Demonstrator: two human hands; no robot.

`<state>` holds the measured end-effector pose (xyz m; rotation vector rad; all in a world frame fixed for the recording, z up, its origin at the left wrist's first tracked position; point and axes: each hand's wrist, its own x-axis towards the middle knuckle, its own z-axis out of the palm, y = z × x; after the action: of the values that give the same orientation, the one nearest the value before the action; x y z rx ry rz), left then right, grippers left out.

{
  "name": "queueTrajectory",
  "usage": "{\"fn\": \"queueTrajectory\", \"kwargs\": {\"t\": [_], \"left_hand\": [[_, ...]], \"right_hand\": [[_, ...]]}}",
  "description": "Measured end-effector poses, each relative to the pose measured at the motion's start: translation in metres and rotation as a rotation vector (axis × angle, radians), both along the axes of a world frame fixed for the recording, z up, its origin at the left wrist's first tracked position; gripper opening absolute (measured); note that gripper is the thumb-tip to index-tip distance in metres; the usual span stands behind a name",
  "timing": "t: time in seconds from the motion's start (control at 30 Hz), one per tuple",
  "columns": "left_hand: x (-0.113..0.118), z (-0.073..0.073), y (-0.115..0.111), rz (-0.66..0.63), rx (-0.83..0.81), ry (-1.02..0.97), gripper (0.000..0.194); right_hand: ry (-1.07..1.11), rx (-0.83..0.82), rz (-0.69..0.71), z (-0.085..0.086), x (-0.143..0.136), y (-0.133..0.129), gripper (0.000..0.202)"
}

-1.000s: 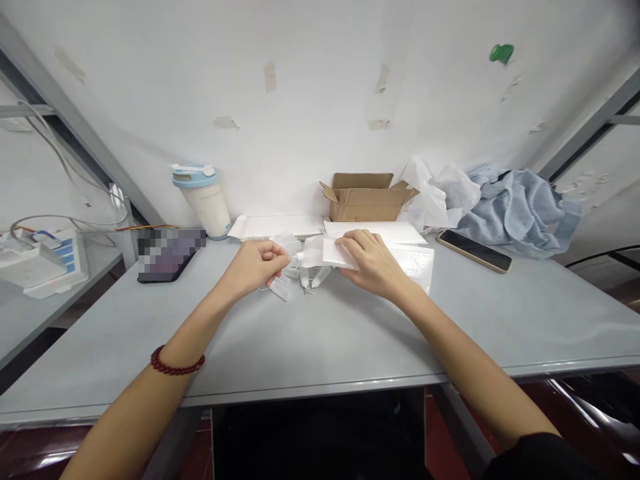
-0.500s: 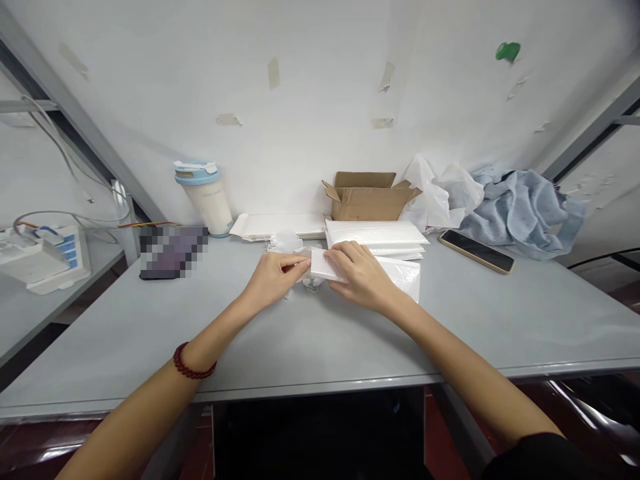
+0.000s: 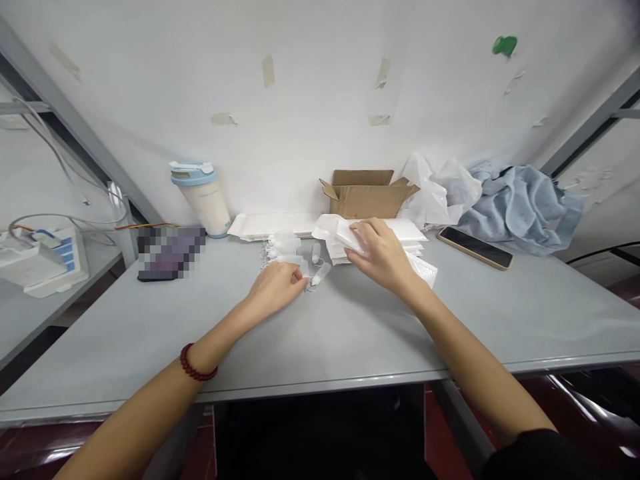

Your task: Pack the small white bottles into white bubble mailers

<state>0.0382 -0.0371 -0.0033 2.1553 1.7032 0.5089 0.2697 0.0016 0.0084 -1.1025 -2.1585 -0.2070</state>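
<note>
My right hand [image 3: 383, 257] is closed on a white padded packet [image 3: 345, 235], raised over a stack of white packets [image 3: 407, 230]. Its left end bulges toward the middle of the desk. My left hand [image 3: 280, 283] rests low over the grey desk, thumb and fingertips together beside small white tagged pieces [image 3: 320, 273]. Whether anything is pinched there is too small to make out. A pile of similar small white pieces [image 3: 283, 247] lies just behind my left hand.
An open cardboard box [image 3: 370, 200] stands against the wall, with a plastic bag [image 3: 443, 193] and blue cloth [image 3: 525, 207] to its right. A phone [image 3: 475, 248] lies nearer. At left are a cup [image 3: 203, 200], a dark pixelated item [image 3: 187, 252] and white flat packaging [image 3: 275, 225].
My hands have moved apart. My right hand has carried the packet right and up, tilting it. My left hand has let go of its end and dropped lower, uncovering small pieces.
</note>
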Motion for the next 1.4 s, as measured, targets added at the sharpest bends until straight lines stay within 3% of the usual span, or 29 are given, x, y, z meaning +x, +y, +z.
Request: {"fn": "queueTrajectory", "kwargs": {"t": [0.17,0.4,0.67,0.83,1.1,1.4], "left_hand": [[0.006,-0.003,-0.002,0.002,-0.007,-0.059,0.020],[0.000,0.019,-0.009,-0.099,0.035,-0.390,0.015],[-0.019,0.035,-0.006,-0.031,0.237,-0.765,0.015],[-0.025,0.032,-0.001,0.003,0.391,-0.612,0.011],[-0.016,0.018,-0.001,-0.230,0.552,-0.191,0.010],[-0.002,0.010,-0.006,-0.287,0.485,-0.274,0.013]], "right_hand": [[0.001,-0.007,0.011,0.001,-0.001,-0.001,0.027],[-0.030,-0.037,0.016,0.000,0.001,0.001,0.026],[-0.111,-0.118,-0.005,0.001,-0.001,-0.001,0.029],[-0.151,-0.128,0.063,-0.001,-0.004,-0.004,0.029],[-0.248,-0.143,0.158,-0.005,-0.015,-0.013,0.034],[-0.140,-0.136,0.240,-0.007,-0.019,-0.018,0.036]]}}
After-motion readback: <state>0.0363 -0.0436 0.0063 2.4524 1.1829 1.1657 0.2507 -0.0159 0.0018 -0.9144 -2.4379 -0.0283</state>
